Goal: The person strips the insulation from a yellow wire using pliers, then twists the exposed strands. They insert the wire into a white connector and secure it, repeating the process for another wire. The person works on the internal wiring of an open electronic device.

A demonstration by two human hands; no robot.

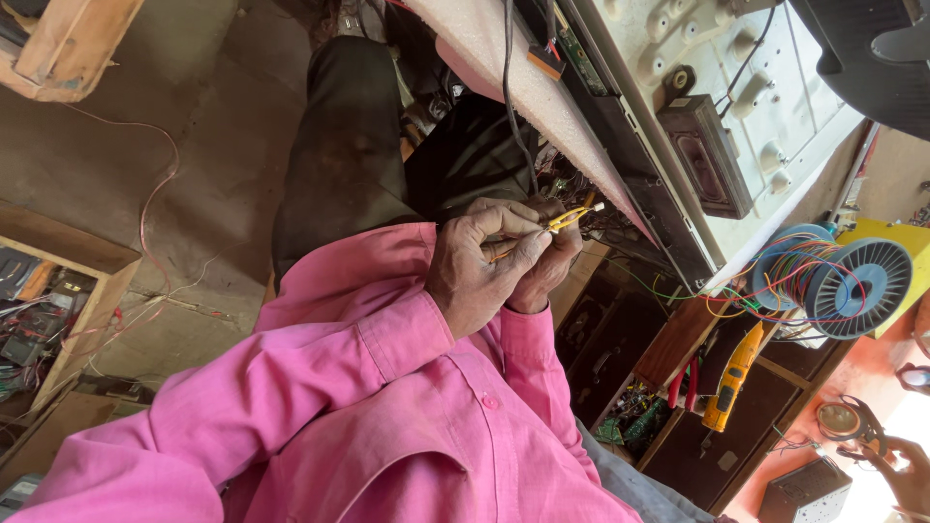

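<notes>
1. Left hand [475,266] is closed, thumb and forefinger pinching thin yellow wires [567,219]
2. Right hand [547,266] sits curled behind it, touching; its grip cannot be told
3. The wires are slim, plastic-coated, poking out at 2 o'clock from the fingertips [531,235]
4. Ribbed grey spool [857,288] wound with coloured strands lies well apart at 3 o'clock
</notes>
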